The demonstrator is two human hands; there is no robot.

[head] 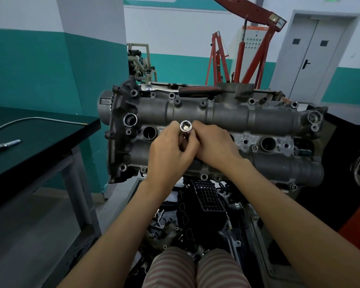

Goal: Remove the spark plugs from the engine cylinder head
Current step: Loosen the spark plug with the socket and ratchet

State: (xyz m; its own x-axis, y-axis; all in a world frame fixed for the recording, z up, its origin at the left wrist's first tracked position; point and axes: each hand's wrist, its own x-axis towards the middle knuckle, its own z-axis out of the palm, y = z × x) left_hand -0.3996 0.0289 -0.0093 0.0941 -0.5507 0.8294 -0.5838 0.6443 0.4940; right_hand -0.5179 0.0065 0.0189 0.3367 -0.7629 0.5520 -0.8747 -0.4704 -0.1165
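Note:
A grey engine cylinder head (227, 117) lies across the middle of the view, with open round spark plug wells at the left (149, 133) and right (268, 143). Both hands meet over its centre around a shiny socket (186, 127) whose open end faces up, with something pale inside it. My left hand (170, 152) grips the socket's lower part. My right hand (214, 144) holds it from the right side. The well beneath my hands is hidden.
A ratchet with a red-black handle (197, 90) lies along the head's far edge. A black bench (40, 146) stands to the left with a spark plug (6, 144) and a bent tube (29, 121) on it. A red engine hoist (256, 50) stands behind.

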